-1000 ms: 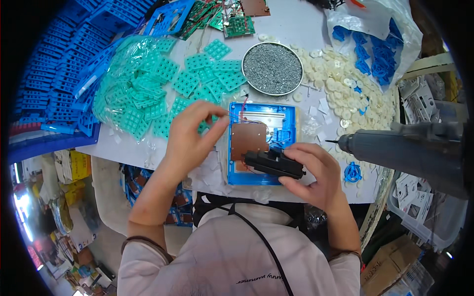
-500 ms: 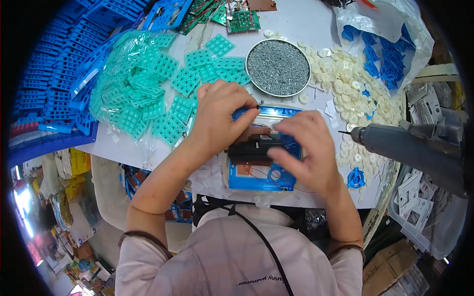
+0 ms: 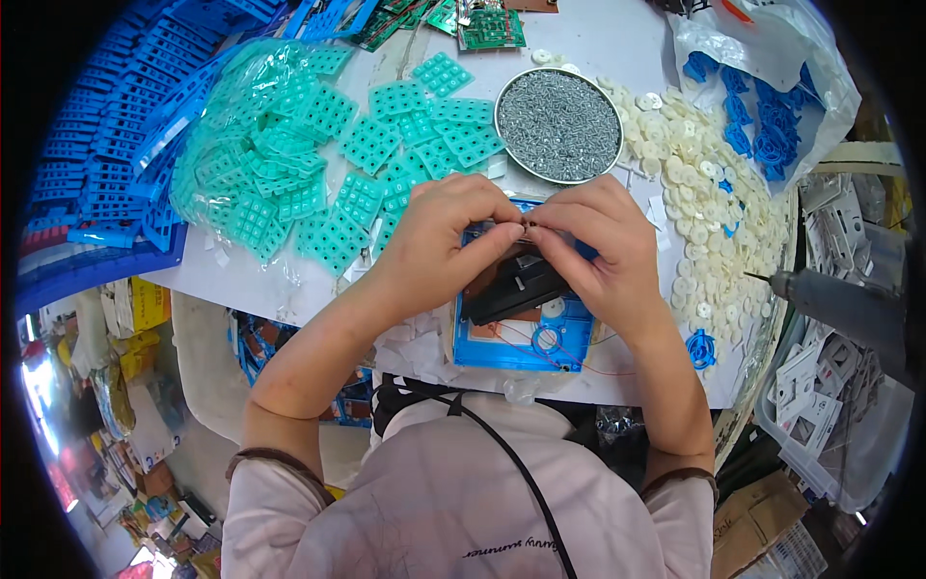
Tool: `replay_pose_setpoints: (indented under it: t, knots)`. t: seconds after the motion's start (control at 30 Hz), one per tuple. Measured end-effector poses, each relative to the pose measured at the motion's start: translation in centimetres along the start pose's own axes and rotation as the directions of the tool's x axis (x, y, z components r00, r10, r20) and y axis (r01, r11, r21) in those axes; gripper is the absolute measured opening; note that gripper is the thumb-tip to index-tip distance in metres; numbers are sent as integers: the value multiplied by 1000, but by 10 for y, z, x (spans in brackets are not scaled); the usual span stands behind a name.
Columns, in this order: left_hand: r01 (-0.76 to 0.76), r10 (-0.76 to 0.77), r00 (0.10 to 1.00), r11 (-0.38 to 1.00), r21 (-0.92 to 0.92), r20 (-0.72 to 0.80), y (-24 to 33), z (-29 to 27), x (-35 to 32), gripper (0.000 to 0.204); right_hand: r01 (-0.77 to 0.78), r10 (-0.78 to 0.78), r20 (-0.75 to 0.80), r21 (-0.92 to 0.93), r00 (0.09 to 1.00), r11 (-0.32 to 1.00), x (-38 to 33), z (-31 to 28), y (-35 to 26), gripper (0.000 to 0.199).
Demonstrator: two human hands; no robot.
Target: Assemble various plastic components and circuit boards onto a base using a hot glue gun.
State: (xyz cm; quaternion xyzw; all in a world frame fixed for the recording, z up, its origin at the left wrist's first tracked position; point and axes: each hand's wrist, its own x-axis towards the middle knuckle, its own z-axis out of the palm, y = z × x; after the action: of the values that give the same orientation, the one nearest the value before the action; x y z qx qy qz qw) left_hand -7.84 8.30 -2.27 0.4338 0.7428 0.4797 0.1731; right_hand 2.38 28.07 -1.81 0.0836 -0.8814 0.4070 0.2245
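My left hand [image 3: 449, 232] and my right hand [image 3: 606, 249] meet fingertip to fingertip over a blue plastic housing [image 3: 473, 354]. Both pinch at a small dark piece [image 3: 528, 228], too small to name for certain. Just below the fingers a black plastic part [image 3: 511, 292] lies tilted across the housing, next to a brown circuit board [image 3: 479, 281] that is mostly covered. Thin red wires [image 3: 526, 346] run over the housing's near half, beside a round blue ring [image 3: 547, 340] in its floor. My hands hide the far part of the housing.
Beyond the housing stands a round dish [image 3: 617, 135] of small screws. Teal rubber keypads [image 3: 280, 174] pile up at left, before stacked blue housings [image 3: 116, 145]. Cream discs [image 3: 709, 212] spread at right, near a grey electric screwdriver [image 3: 834, 304] and a bag of blue parts [image 3: 820, 58].
My right hand has moved up from above the black part to join my left fingertips. The black part now lies tilted. The screwdriver has shifted rightward in view.
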Motion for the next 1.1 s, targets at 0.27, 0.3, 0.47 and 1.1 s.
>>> replay_pose_setpoints:
  t: [0.27,0.3,0.47,1.1]
  knots:
    - [-132,142,982,987,91,-121,-7,5,-7,9,-2,13,91,-110,996,994,-5,-8,-15,32]
    - [-171,187,975,977,130,-121,-6,5,-7,10,-2,15,122,-113,992,994,-5,-9,-14,33]
    - [-307,338,938,911,274,-75,-5,3,-7,17,-13,39,224,-119,974,993,-2,-17,-19,44]
    - [-410,293,899,823,393,325,19,-30,10,18,67,-17,277,-173,961,983,-24,-28,-19,50]
